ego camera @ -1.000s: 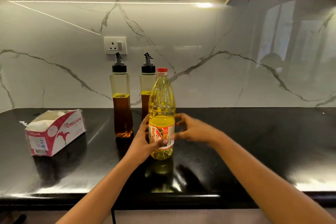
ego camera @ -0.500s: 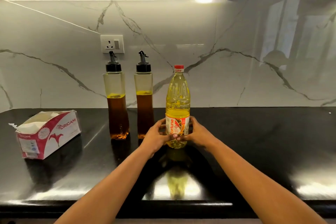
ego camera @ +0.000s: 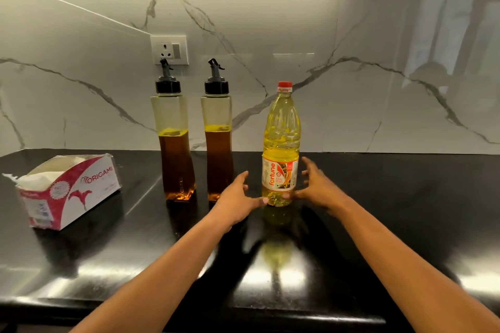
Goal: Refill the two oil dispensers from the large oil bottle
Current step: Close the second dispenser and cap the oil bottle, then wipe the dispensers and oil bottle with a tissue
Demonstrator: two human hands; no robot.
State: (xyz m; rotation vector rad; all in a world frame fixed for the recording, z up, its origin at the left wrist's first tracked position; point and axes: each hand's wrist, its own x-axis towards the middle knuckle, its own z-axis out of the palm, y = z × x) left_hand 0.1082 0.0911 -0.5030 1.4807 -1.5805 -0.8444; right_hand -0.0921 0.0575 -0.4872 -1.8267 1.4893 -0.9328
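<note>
The large oil bottle (ego camera: 281, 143) is standing straight up on the black counter (ego camera: 392, 211), long axis vertical, red cap (ego camera: 284, 86) pointing at the ceiling and label facing the camera. It sits just right of the two dispensers and a bit nearer to the camera than they are. Both hands flank its lower half. The left hand (ego camera: 238, 197) is on the left with fingers spread wide and not wrapped round anything, thumb tip right at the base of the bottle. The right hand (ego camera: 316, 186) mirrors it on the right, fingers fanned out and clear of the plastic, thumb down by the bottom edge. Whether the thumbs actually touch the bottle I can't tell, it's blurry there. The bottle is clear plastic, full of pale yellow oil nearly to the neck, with a white, red and yellow "fortune" label. The left dispenser (ego camera: 174, 143) and right dispenser (ego camera: 217, 143) are upright side by side near the wall, black pour spouts on top, each a bit over half full of darker amber oil. An open tissue box (ego camera: 70, 192) sits far left.
</note>
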